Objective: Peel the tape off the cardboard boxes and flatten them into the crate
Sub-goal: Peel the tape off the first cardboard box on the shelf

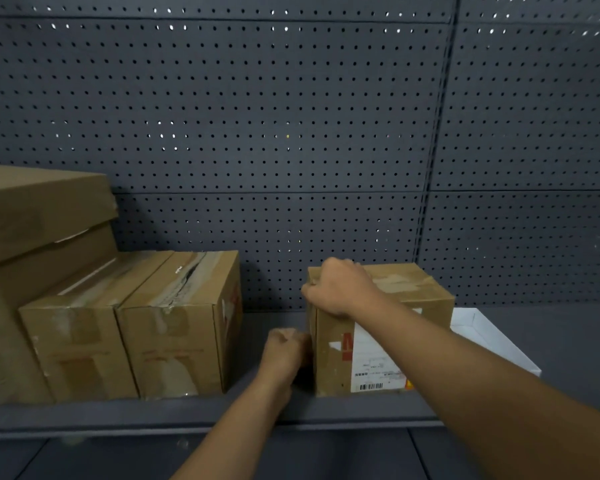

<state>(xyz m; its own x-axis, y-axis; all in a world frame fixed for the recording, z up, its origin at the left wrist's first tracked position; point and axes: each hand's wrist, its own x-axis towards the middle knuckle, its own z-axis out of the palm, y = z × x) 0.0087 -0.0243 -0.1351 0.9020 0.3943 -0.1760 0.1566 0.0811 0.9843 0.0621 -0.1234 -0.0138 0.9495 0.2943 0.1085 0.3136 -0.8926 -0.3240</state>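
Head view looks down on a small cardboard box (385,327) standing upright on a dark grey shelf (274,410), right of the middle; tape (399,284) runs across its closed top, wrinkled and pale, and a white shipping label (378,362) with a barcode covers much of its front face, beside a red mark; the right hand (336,289) sits on the box's top left corner with its fingers curled over the edge, gripping there, though whether it pinches tape or only cardboard I cannot tell; the left hand (284,351) is lower, against the box's left side near the front edge, fingers curled in a fist and touching the cardboard, and what it holds, if anything, is hidden; both bare forearms reach in from the bottom of the view; just right of the box and a little behind it lies a white open carton (489,337), partly hidden by the right forearm; well to the left, apart from the small box, two taller taped boxes (174,327) stand side by side and touching, with torn tape along their tops; further left a larger stack of brown boxes (39,216) rises against the frame edge; behind everything stands a dark pegboard wall (291,116), dotted with holes.
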